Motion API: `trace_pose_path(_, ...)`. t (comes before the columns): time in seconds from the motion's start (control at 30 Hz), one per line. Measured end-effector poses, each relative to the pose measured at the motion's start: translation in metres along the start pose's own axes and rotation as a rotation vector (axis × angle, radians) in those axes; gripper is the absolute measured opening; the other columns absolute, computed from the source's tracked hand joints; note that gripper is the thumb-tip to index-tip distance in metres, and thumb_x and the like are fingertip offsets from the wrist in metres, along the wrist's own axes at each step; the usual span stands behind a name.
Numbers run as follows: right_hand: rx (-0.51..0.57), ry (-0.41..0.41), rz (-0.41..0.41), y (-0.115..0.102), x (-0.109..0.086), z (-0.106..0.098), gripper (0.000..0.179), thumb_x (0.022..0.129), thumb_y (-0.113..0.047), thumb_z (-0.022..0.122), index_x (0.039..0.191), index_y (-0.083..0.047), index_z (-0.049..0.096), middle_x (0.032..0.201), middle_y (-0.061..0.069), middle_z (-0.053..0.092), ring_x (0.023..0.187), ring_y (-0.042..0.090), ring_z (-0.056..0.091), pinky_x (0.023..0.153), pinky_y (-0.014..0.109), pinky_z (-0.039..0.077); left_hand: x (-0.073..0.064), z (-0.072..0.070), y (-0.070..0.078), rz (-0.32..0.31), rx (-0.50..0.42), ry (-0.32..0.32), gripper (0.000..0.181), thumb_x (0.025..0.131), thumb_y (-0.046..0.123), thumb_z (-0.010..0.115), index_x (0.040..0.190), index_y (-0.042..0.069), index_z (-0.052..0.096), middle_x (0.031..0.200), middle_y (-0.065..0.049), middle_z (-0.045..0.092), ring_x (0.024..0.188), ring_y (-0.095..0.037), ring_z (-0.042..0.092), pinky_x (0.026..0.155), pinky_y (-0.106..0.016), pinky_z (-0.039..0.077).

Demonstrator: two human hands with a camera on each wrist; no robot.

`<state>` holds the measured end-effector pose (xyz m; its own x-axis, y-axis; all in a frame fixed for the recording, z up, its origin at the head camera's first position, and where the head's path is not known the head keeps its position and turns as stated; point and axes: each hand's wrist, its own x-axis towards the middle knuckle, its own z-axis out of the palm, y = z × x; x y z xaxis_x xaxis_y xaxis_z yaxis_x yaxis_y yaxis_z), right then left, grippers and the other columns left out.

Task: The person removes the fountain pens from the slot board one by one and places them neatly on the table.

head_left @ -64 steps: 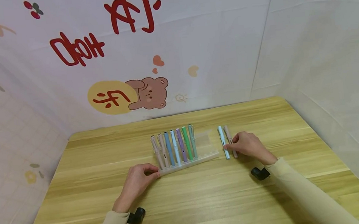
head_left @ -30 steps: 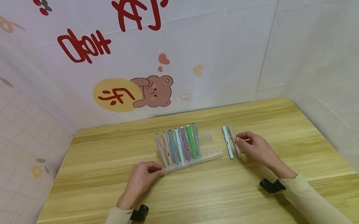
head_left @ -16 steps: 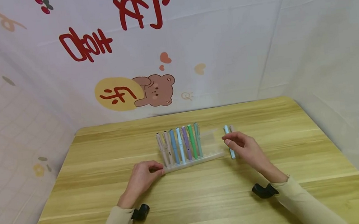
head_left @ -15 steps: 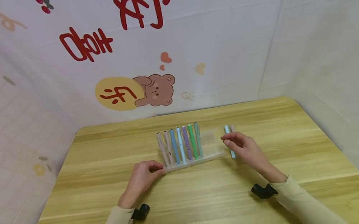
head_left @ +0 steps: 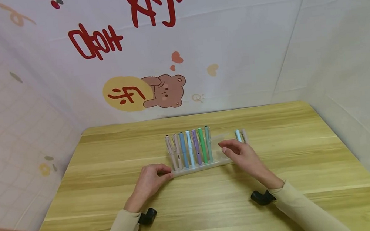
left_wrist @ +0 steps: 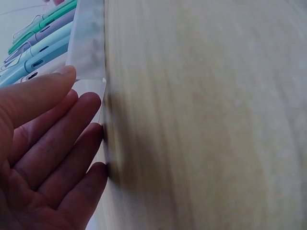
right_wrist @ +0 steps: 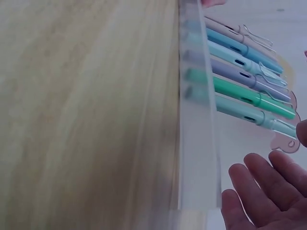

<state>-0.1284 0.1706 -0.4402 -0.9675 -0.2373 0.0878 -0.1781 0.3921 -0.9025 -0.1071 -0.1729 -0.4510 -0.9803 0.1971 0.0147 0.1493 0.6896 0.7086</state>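
A clear plastic pen rack holds a leaning row of capped pens: two pinkish-beige, then blue, light blue, purple, a green pen and a grey-green pen. My left hand pinches the rack's left end between thumb and index finger; the thumb lies on its corner in the left wrist view. Over the rack's right part, where no pens stand, hovers my right hand, fingers extended and nothing held. Behind it, partly hidden, a light blue pen and a pinkish-brown pen lie on the table.
The wood-grain table meets a white cloth backdrop printed with red characters and a bear. More white cloth hangs along both sides. Black wrist cameras sit below both hands.
My right hand has let go of the pinkish-brown pen and moved left, past the light blue pen, to the rack. The left hand stays at the rack's end. The head view has shifted slightly.
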Motion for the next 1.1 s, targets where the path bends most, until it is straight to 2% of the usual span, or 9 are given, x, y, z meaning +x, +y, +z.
trace_pose_path(0.17,-0.069,0.018,-0.038,0.000,0.006,0.009,0.036,0.106,-0.027,0.061,0.134,-0.005,0.066,0.131,0.013,0.069,0.120,0.032,0.066,0.098,0.049,0.053,0.001,0.000,0.001,-0.008,-0.013,-0.007,0.005,0.089,0.013,0.083,0.092,0.016,0.081,0.092,0.007,0.076,0.090,-0.013,0.069,0.085,-0.042,0.055)
trace_pose_path(0.27,-0.117,0.027,-0.061,0.000,0.009,0.014,0.036,0.106,-0.025,0.061,0.134,-0.004,0.066,0.129,0.010,0.071,0.121,0.034,0.066,0.097,0.053,0.053,0.001,0.000,0.001,-0.011,-0.008,-0.003,0.005,0.089,0.012,0.083,0.092,0.015,0.081,0.092,0.006,0.076,0.090,-0.014,0.069,0.085,-0.042,0.055)
trace_pose_path(0.43,-0.135,0.007,-0.066,0.001,0.013,0.022,0.037,0.104,-0.020,0.063,0.136,-0.002,0.064,0.123,0.010,0.074,0.118,0.033,0.068,0.097,0.052,0.053,0.000,0.001,0.002,0.000,0.014,0.015,0.006,0.088,0.011,0.083,0.092,0.014,0.080,0.092,0.005,0.077,0.092,-0.017,0.070,0.086,-0.044,0.055)
trace_pose_path(0.73,-0.111,-0.037,-0.003,-0.002,0.017,0.029,0.038,0.102,-0.016,0.064,0.136,0.002,0.063,0.120,0.017,0.073,0.108,0.031,0.072,0.090,0.044,0.058,-0.002,0.000,0.006,0.012,0.014,0.031,0.007,0.087,0.009,0.083,0.092,0.012,0.080,0.091,0.004,0.077,0.091,-0.019,0.071,0.086,-0.045,0.056)
trace_pose_path(1.1,-0.117,0.004,-0.021,-0.004,0.020,0.034,0.024,0.098,-0.011,0.070,0.120,0.000,0.069,0.107,0.010,0.075,0.099,0.024,0.072,0.088,0.041,0.058,-0.002,0.000,0.006,0.010,0.029,0.031,0.007,0.087,0.010,0.083,0.092,0.012,0.080,0.091,0.004,0.077,0.092,-0.019,0.071,0.086,-0.045,0.055)
